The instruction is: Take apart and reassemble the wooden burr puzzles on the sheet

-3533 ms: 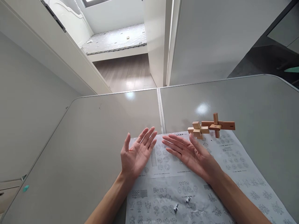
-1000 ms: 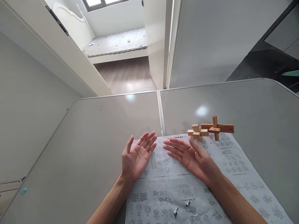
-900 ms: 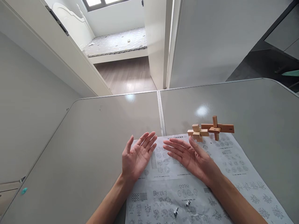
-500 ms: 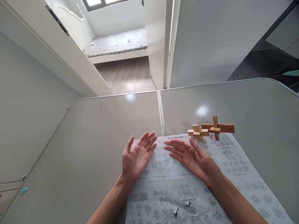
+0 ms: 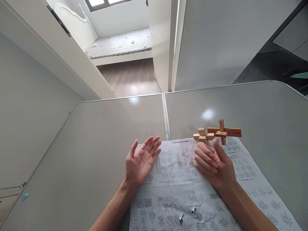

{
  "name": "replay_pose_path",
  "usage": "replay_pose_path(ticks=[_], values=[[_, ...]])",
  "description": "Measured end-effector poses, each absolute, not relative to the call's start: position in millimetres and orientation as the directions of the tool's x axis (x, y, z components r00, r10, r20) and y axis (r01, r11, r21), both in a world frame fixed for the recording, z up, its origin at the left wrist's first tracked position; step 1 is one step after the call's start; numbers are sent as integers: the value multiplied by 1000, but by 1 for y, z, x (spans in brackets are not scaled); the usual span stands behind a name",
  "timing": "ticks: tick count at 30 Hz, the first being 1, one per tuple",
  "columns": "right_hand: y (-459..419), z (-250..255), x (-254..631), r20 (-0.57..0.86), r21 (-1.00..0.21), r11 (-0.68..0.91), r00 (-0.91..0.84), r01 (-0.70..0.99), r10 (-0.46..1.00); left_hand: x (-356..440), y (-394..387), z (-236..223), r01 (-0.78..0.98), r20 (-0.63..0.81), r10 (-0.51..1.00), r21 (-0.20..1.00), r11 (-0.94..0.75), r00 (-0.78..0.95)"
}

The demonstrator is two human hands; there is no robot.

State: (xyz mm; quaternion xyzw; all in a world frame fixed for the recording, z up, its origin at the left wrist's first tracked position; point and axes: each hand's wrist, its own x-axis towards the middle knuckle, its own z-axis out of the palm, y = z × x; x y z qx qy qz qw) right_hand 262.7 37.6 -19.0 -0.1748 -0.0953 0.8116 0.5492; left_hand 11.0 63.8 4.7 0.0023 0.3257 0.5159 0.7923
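Note:
My left hand (image 5: 143, 160) rests palm up over the left edge of a printed sheet (image 5: 166, 189), with fingers stretched out and nothing in it. Above the same sheet, my right hand (image 5: 215, 165) has its fingers curled in toward the palm and its thumb raised; no object shows in it. Just beyond the right fingers stands a small pale wooden interlocking puzzle (image 5: 202, 137), its lower part partly hidden by the hand. Beside it is a darker wooden cross-shaped puzzle (image 5: 230, 132) with a long flat bar and an upright peg.
The grey table (image 5: 96, 154) has a pale seam (image 5: 166, 115) running across it. Small tears mark the sheet near its lower middle. A teal spot (image 5: 25, 196) lies at the left table edge. Past the far edge, a doorway opens onto a bed (image 5: 120, 43).
My right hand has moved right, toward the pale puzzle, and its stretched fingers have curled in. My left hand and both wooden puzzles have stayed in place.

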Motion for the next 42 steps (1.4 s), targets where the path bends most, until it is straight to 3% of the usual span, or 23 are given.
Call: replay_pose_path(ticks=[6,10,21,27,35,42], values=[[39,-22,282,-170,-209,-217,-183,-953,968,11,64,5,-817,-521,816,338,467,250],[42,-20,291,-205,-188,-164,-125,-968,971,12,64,7,-818,-528,812,336,467,247],[41,-17,296,-263,-240,-127,-61,-962,963,12,64,6,-815,-528,812,340,470,248],[43,-19,299,-234,-136,-92,-58,-986,970,11,64,6,-816,-529,813,340,467,245],[43,-23,302,-216,-141,-116,-84,-983,973,11,63,6,-819,-530,811,331,469,250],[45,-24,304,-244,-62,-102,-84,-993,966,12,63,8,-816,-533,810,340,468,242]])
